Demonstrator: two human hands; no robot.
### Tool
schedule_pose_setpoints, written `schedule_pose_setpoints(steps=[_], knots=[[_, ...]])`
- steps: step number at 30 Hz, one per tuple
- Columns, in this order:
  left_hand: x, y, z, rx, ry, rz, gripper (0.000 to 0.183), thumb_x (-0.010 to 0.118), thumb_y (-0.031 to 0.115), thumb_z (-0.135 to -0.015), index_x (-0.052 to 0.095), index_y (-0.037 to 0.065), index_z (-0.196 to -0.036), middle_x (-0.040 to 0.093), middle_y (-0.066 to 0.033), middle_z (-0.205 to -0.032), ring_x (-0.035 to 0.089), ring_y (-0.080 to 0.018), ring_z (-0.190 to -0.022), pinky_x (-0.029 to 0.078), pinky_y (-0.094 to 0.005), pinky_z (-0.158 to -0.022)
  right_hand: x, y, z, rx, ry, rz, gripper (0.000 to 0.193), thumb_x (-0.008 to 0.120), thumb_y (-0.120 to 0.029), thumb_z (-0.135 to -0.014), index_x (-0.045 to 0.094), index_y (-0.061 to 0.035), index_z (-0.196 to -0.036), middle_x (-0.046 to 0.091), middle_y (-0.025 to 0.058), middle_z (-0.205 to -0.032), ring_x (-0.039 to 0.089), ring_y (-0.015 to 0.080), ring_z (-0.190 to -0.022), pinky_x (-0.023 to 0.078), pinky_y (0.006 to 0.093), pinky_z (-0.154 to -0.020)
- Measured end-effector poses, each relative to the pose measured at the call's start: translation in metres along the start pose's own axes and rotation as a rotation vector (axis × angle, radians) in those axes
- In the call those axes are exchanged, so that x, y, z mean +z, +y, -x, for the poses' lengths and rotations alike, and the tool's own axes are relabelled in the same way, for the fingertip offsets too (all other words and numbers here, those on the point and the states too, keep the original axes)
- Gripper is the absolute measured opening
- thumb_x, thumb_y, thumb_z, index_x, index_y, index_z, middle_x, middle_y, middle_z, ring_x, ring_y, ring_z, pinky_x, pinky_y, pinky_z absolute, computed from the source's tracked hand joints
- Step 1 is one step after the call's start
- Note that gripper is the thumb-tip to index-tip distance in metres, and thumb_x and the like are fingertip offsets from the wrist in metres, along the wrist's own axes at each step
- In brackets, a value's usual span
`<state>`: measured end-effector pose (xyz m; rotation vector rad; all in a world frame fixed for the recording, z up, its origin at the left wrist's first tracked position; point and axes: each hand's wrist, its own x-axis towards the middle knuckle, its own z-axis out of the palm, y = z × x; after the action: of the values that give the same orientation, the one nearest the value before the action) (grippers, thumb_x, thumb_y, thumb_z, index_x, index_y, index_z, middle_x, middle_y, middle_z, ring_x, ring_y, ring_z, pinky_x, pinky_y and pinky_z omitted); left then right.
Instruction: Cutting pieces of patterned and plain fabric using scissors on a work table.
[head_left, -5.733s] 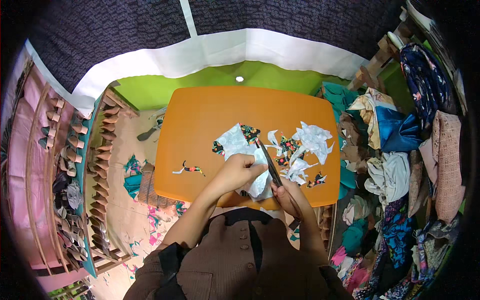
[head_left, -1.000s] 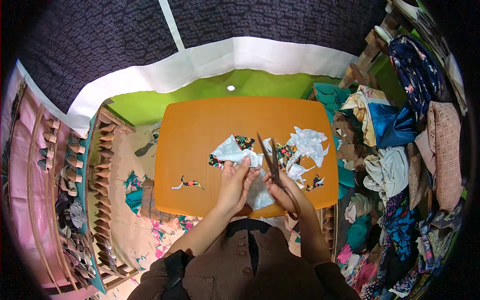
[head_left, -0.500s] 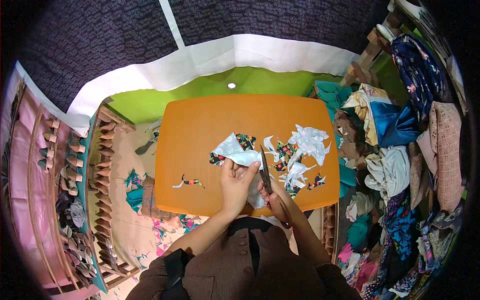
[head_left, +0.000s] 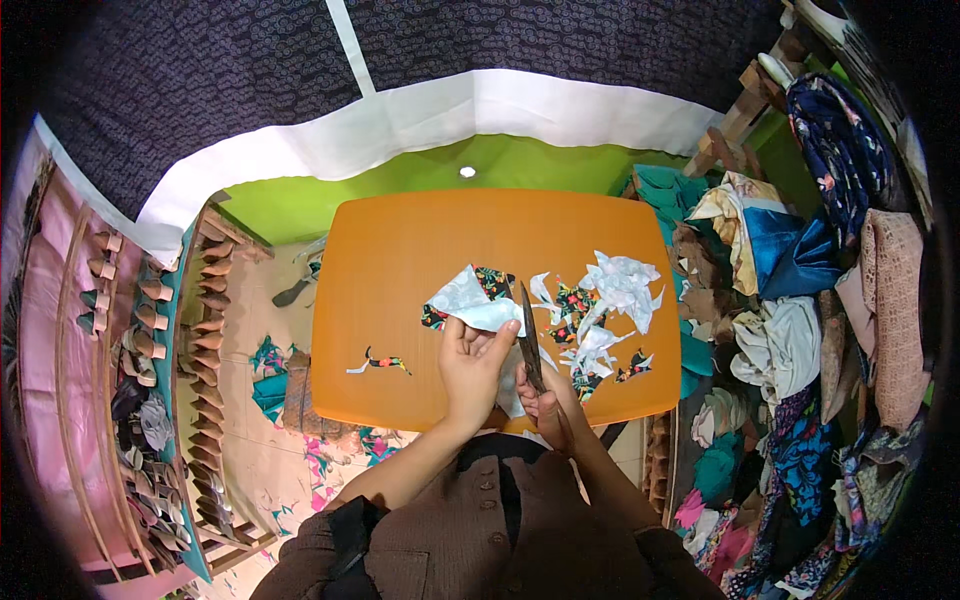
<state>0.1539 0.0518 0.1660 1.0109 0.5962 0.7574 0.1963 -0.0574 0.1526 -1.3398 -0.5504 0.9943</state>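
Observation:
My left hand point(head_left: 470, 378) is closed on a piece of fabric point(head_left: 466, 299), held above the table with the thumb near its right edge. One face of the fabric is pale white; black floral print shows at its upper right and left corners. In my right hand point(head_left: 546, 412) is a pair of dark metal scissors point(head_left: 530, 345), blades pointing away from me. The blades stand upright along the fabric's right edge, close to my left thumb. Whether they touch the cloth I cannot tell. Below my hands hangs more pale material point(head_left: 507, 395), partly hidden.
The orange table point(head_left: 400, 235) carries a pile of white and floral scraps point(head_left: 610, 290) on its right and a small floral strip point(head_left: 380, 363) on its left. Shoe lasts point(head_left: 207, 345) line a rack at left. Heaped cloth point(head_left: 775, 345) fills the right side.
The scissors have turned slightly in my right hand, so their handle shows less. My left hand and the fabric have stayed almost in place.

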Motion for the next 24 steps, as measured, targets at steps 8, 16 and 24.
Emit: schedule_pose_setpoints(steps=[8, 16, 24], knots=[[0.000, 0.001, -0.003, -0.005, 0.007, -0.010, 0.026, 0.059, -0.001, -0.075, 0.043, -0.001, -0.095, 0.055, -0.0112, -0.092, 0.054, -0.0140, -0.086, 0.044, -0.0248, -0.075, -0.001, 0.002, 0.002, 0.032, 0.039, -0.005, 0.073, 0.043, -0.076, -0.059, 0.039, -0.0057, -0.081, 0.032, -0.0048, -0.064, 0.027, 0.0003, -0.050, 0.021, 0.0138, -0.042], [-0.001, 0.006, -0.004, -0.015, -0.037, -0.009, 0.024, 0.057, -0.002, -0.075, 0.043, -0.001, -0.094, 0.054, -0.0099, -0.092, 0.053, -0.0119, -0.085, 0.044, -0.0229, -0.074, -0.005, -0.001, 0.003, 0.052, -0.020, -0.055, 0.070, 0.044, -0.072, -0.064, 0.040, -0.0058, -0.086, 0.030, -0.0056, -0.064, 0.026, 0.0005, -0.049, 0.021, 0.0145, -0.041], [-0.006, 0.002, -0.005, -0.038, -0.160, -0.056, 0.022, 0.059, -0.002, -0.074, 0.042, 0.001, -0.090, 0.054, -0.0061, -0.086, 0.051, -0.0062, -0.077, 0.041, -0.0174, -0.066, -0.010, 0.004, 0.002, 0.004, -0.028, -0.080, 0.075, 0.043, -0.074, -0.062, 0.040, -0.0043, -0.089, 0.029, -0.0058, -0.064, 0.025, 0.0004, -0.048, 0.020, 0.0147, -0.041]])
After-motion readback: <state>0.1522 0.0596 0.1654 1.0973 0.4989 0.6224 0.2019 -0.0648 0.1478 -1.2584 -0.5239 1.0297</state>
